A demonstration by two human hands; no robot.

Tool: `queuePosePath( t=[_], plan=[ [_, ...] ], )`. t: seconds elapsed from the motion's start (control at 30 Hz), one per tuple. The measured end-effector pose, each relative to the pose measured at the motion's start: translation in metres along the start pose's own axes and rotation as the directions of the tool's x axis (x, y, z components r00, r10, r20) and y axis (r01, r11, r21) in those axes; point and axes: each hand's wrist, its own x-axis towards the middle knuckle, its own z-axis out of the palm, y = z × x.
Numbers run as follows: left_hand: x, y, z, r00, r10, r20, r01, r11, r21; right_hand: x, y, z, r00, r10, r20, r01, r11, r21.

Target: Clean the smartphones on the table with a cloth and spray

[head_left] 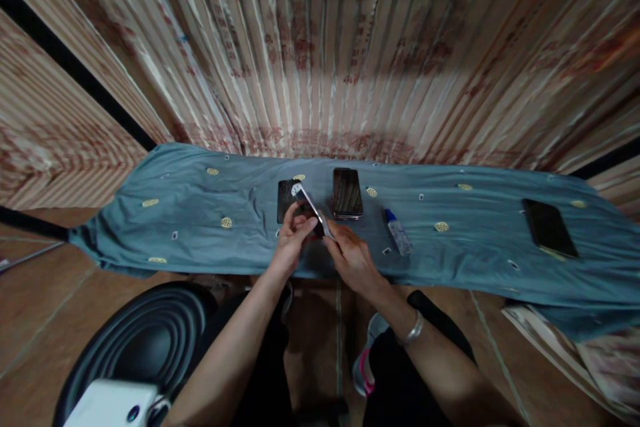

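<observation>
Your left hand [291,240] pinches the slim, white-edged, dark-faced phone [311,205] by its near side, and your right hand [354,255] grips its lower end — exactly what sits under those fingers is too small to tell. The phone tilts above the blue-green patterned cloth [465,240], near the stack of glossy black slabs [347,192]. Press only on the edges, steady both wrists, and work low — a slip would then land softly

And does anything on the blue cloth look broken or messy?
Maybe the dark phone-like slab just past the left hand: its face looks speckled, as if scratched or cracked, but I can't be sure. The blue cloth is wrinkled too.
</observation>
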Motion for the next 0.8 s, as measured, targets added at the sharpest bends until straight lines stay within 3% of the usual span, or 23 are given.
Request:
queuePosePath(
  t=[0.2,0.37,0.5,0.8],
  plan=[
    [0.004,0.004,-0.002,0.997,-0.075,0.015,0.076,0.994,-0.073,0.007,0.016,-0.004,0.958,0.278,-0.078,-0.25,0.934,0.253],
    [0.013,0.0,-0.001,0.986,-0.168,-0.001,0.162,0.954,-0.251,0.013,0.023,0.003,0.907,0.422,0.006,-0.366,0.779,0.509],
    [0.016,-0.003,-0.001,0.983,-0.181,-0.014,0.171,0.945,-0.279,0.013,0.019,0.008,0.899,0.436,0.049,-0.38,0.718,0.584],
    [0.015,-0.006,-0.003,0.976,-0.218,0.008,0.213,0.942,-0.258,0.015,0.017,0.006,0.926,0.375,0.037,-0.341,0.793,0.504]
  ],
)
